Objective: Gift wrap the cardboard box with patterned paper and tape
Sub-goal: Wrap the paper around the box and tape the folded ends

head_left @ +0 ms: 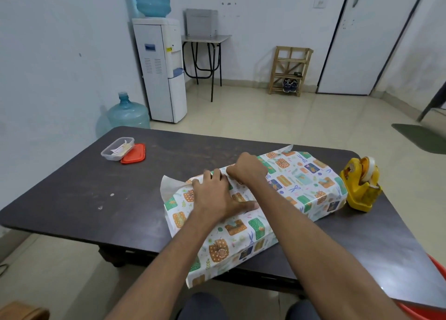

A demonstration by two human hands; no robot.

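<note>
One patterned paper [301, 182]; left hand [217, 196] flat, pressing it; right hand [248, 170] curled, pinching its fold. One tape dispenser [359, 187].

L hand [216, 199] flat; R hand [248, 169] curled

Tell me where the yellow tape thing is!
In the head view, the yellow tape dispenser stands on the dark table, near its far right corner, just beside the wrapped box's right end.

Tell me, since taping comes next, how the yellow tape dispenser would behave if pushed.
The yellow tape dispenser looks like light plastic, so it would probably slide on the smooth table. Its base flares wide, so tipping seems unlikely.
</note>
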